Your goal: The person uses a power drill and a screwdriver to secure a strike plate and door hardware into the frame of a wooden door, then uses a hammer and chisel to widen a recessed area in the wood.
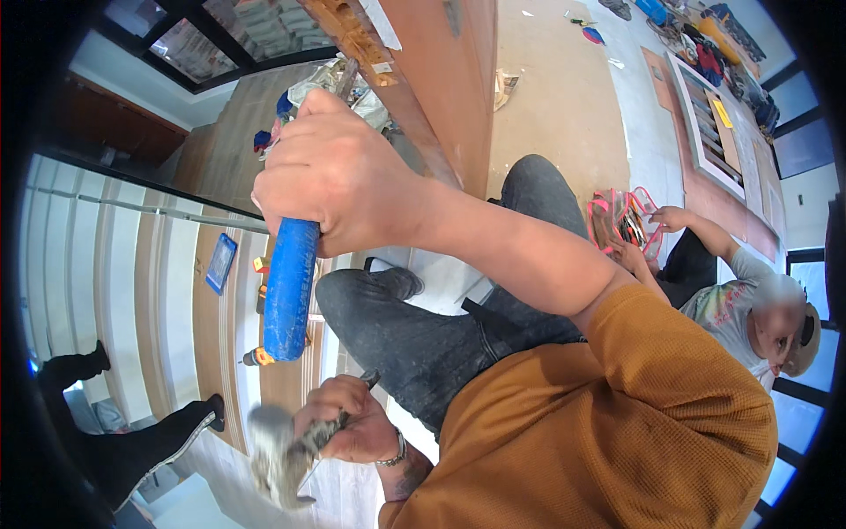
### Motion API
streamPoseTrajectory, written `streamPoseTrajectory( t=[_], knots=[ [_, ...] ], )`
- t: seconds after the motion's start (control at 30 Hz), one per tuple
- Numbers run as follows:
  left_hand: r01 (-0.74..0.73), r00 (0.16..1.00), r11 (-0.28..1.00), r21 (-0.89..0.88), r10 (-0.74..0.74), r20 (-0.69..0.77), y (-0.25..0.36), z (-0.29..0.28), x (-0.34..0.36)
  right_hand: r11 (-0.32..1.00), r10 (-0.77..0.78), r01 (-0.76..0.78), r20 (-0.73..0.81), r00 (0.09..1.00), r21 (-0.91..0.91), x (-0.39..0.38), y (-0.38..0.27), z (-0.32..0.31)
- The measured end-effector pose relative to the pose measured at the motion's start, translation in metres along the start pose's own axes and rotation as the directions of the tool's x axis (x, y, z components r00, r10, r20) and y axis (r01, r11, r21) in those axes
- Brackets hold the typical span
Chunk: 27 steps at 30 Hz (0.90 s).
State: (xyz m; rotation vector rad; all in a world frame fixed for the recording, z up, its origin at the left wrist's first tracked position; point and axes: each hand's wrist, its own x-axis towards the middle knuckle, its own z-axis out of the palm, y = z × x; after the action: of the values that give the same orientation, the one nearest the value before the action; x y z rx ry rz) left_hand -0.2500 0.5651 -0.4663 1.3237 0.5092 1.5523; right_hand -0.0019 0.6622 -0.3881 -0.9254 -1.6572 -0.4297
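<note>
My right hand (pixel 330 172) is closed round a chisel with a thick blue handle (pixel 293 291). Its metal part (pixel 349 78) shows past my fist, close to the rough, cut-out edge of a brown wooden panel (pixel 357 35). Whether the tip touches the wood I cannot tell. Below the handle's butt, my left hand (pixel 348 421), with a metal-banded watch on the wrist, grips a worn hammer (pixel 304 450). The hammer's head is smeared by motion and stands apart from the chisel. Both my knees are bent beneath my arms.
Pale steps with wooden edging (pixel 154 309) hold a blue flat case (pixel 220 263) and an orange-and-black drill (pixel 258 356). A co-worker (pixel 736 295) handles a pink-edged tool bag (pixel 630 225). Another person's dark-clothed leg (pixel 167 436) is at lower left. A white frame (pixel 705 132) lies at upper right.
</note>
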Motion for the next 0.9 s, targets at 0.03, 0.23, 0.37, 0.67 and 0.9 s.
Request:
streamPoseTrajectory(
  t=[0.03,0.23,0.37,0.67,0.9],
  knots=[
    [-0.034,0.999,0.996,-0.087,0.034,0.009,0.0,-0.001,-0.001,1.0,-0.001,0.001,-0.001,1.0,0.002,0.001,-0.001,0.0],
    [0.097,0.994,0.983,0.154,-0.103,0.03,-0.003,-0.005,0.005,0.998,-0.014,0.012,-0.035,0.999,-0.057,-0.001,0.007,0.009],
    [0.012,1.0,1.0,-0.012,-0.012,-0.007,-0.003,0.0,-0.001,0.999,-0.039,0.037,-0.08,0.996,-0.032,0.002,0.006,0.013],
    [0.068,0.998,0.997,-0.023,-0.068,0.01,-0.007,-0.005,-0.008,1.0,-0.001,0.001,0.006,1.0,0.028,-0.007,-0.012,-0.004],
    [0.069,0.997,0.998,0.008,-0.069,0.034,-0.007,-0.005,-0.007,1.0,-0.008,0.009,-0.038,0.999,0.026,-0.006,-0.007,-0.002]
  ],
)
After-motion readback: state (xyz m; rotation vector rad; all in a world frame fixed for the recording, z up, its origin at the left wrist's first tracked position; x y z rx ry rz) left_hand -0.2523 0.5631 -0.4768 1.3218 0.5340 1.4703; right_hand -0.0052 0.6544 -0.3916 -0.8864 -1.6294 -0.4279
